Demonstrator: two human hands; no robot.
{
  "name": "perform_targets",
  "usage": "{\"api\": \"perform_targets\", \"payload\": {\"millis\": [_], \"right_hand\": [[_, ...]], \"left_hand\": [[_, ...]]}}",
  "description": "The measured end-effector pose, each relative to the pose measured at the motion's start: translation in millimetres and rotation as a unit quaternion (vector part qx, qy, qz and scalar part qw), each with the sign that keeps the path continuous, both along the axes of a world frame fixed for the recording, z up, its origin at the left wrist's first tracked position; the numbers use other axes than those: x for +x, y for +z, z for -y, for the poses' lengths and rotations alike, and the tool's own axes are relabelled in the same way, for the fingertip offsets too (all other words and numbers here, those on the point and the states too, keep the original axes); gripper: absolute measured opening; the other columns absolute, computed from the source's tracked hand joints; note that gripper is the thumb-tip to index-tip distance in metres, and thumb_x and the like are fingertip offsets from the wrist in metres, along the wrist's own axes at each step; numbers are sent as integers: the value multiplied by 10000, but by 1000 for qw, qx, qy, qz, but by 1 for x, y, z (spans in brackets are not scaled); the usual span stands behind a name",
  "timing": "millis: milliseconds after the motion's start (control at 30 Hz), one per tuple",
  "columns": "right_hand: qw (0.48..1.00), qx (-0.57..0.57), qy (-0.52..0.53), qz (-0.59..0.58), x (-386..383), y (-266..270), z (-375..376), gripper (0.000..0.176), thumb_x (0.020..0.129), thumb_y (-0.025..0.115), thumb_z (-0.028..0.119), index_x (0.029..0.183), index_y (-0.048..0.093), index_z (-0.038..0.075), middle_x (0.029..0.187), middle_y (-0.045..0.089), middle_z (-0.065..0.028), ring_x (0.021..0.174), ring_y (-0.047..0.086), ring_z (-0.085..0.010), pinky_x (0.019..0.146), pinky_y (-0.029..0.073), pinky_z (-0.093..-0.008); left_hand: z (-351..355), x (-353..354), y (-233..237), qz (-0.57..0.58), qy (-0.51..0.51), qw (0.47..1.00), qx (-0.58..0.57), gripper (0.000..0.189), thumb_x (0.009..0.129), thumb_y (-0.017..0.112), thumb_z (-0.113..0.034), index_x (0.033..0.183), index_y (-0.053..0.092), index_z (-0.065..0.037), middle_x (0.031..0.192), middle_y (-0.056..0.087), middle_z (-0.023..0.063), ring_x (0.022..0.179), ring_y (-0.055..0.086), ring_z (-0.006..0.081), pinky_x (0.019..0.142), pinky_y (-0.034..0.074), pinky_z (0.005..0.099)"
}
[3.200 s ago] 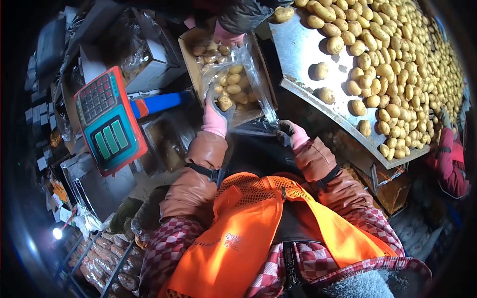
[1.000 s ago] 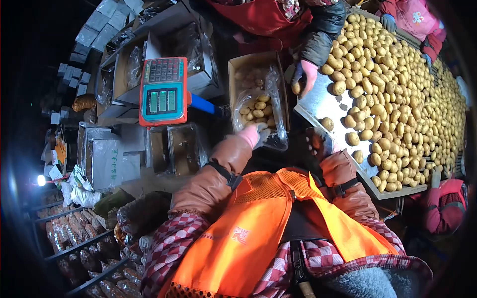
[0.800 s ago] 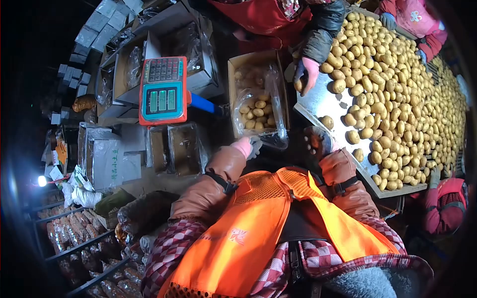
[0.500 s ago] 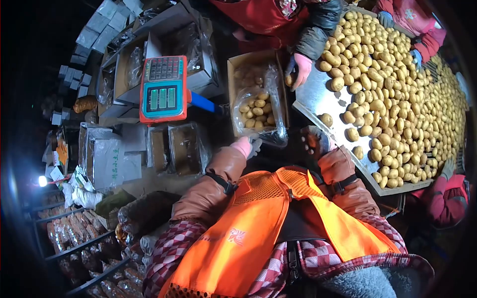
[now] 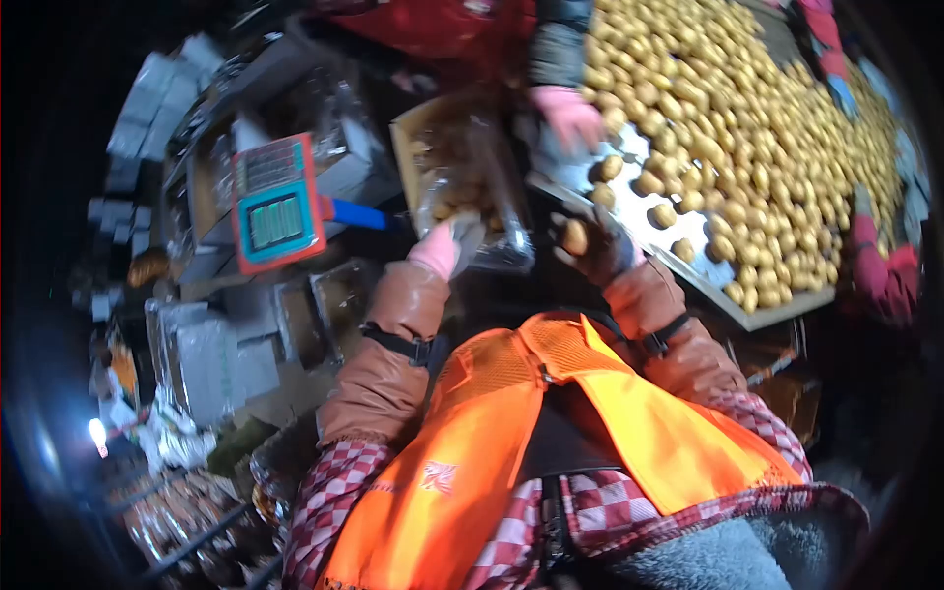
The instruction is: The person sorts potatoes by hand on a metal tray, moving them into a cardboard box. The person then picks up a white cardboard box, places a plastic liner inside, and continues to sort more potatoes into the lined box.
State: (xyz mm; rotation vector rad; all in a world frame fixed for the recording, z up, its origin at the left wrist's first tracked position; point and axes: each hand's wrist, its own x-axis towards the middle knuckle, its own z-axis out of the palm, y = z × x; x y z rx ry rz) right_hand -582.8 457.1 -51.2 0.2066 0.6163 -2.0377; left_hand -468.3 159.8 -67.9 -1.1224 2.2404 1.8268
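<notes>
My left hand (image 5: pixel 456 244), in a pink and grey glove, is at the near end of a plastic-lined cardboard box (image 5: pixel 405 162) with potatoes (image 5: pixel 447 187) inside; its fingers are blurred and partly lost against the plastic. To the right, my right hand (image 5: pixel 596 246), in a dark glove, has its fingers around a single potato (image 5: pixel 574 237) beside the edge of the metal sorting table (image 5: pixel 723 301). Many loose potatoes (image 5: pixel 688 108) cover that table.
A co-worker's pink-gloved hand (image 5: pixel 570 116) reaches over the table's left edge. A red and blue scale (image 5: pixel 278 211) stands left of the box. Another co-worker's red sleeve (image 5: pixel 887 270) is at the far right. Lined boxes (image 5: pixel 339 300) lie at the left.
The view has shifted, moving the scene leftward. My left hand has moved up over the box's near end. My right hand now visibly holds a potato. The co-worker's hand has moved further over the table.
</notes>
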Motion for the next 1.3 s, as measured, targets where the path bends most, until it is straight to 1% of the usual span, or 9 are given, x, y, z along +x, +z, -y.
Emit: {"api": "perform_targets", "payload": {"millis": [33,100,167,200,567,867,1100,1233,1300], "right_hand": [[997,34,-10,-70,1,6,-1,554,909,628,464,1358,548,148,1301,609,-95,1167,591,-270,967,490,-462],[999,-38,-36,-7,1,41,-4,658,858,707,294,1446,464,125,1390,538,-126,1216,563,-300,1038,464,-491],[994,-86,-56,-44,4,33,-7,693,848,648,118,1487,380,98,1397,513,-141,1206,551,-324,1041,455,-505],[990,-113,-60,-64,5,30,-8,723,843,618,30,1508,338,85,1400,500,-148,1201,545,-336,1043,451,-512],[967,-228,-87,70,1,33,-37,664,907,666,356,1460,398,103,1323,542,-263,1110,613,-394,874,585,-419],[983,86,-155,37,70,2,-178,480,938,629,369,1344,544,126,1051,640,-71,715,561,-107,561,451,-243],[796,254,-533,130,213,-98,-398,494,996,497,337,1438,424,129,1182,644,-78,699,563,-135,495,441,-303],[633,488,-529,285,324,-121,-459,466,995,497,369,1401,464,141,1185,648,-75,785,573,-150,582,451,-316],[607,535,-489,324,349,-124,-473,454,995,497,384,1382,484,148,1186,650,-73,828,577,-158,625,456,-323]], "left_hand": [[-12,12,-27,8,119,921,372,336,1014,455,-177,1275,594,-17,1155,676,102,1094,639,252,930,490,312],[-24,44,-45,49,-23,985,166,364,1020,436,-195,1310,571,-22,1154,668,95,1050,637,233,898,491,308],[-12,60,-81,55,110,936,329,291,971,470,-28,1224,605,27,1141,642,92,1041,608,157,941,501,264],[-8,74,-85,86,-119,987,69,318,943,509,19,1252,583,33,1172,627,95,1075,591,166,950,490,254],[36,147,-139,216,-52,974,48,350,985,540,-222,1294,586,-64,1079,681,85,957,627,203,897,496,364],[52,157,-103,426,-169,887,-54,331,926,586,-277,1190,663,-93,861,693,63,685,639,174,607,505,355],[27,118,-58,376,-295,867,-140,406,931,600,-330,1246,643,-78,840,699,79,704,652,149,632,512,321],[57,146,-132,357,-240,899,-81,409,972,568,-291,1314,592,-68,1036,692,109,862,670,192,766,536,344],[48,131,-112,399,-408,806,-157,382,994,532,-246,1333,583,-79,1198,662,94,1039,646,209,930,507,346]]}}
